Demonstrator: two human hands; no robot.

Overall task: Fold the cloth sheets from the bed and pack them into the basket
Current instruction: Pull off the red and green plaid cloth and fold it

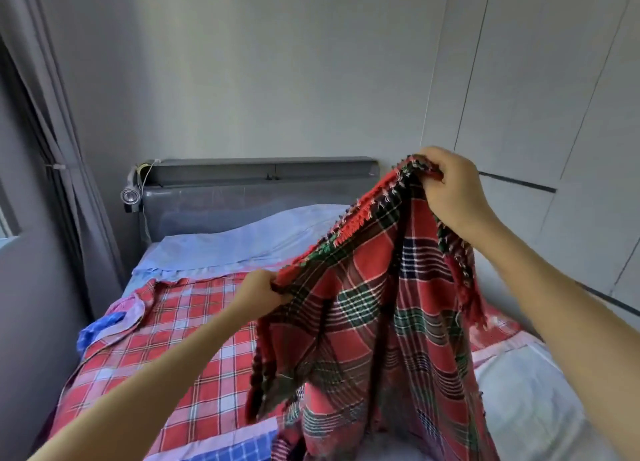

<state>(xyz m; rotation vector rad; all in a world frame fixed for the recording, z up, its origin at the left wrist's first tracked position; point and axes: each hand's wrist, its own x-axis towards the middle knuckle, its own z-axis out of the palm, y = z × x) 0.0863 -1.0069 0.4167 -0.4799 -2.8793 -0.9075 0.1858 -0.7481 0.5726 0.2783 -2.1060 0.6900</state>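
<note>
red-green-navy plaid cloth sheet (374,308), fringed edge, hanging in folds over bed (540,401) at 5 o'clock | left hand (261,289) clenched on edge at 9 o'clock | right hand (453,187) gripping bunched corner at 1 o'clock | no legible writing

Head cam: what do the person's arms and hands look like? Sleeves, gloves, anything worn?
Both forearms are bare for as far as the frame shows, with no sleeves in view. The left hand and right hand wear no gloves. No watch, ring or wristband shows on either wrist or on the visible fingers.
</note>
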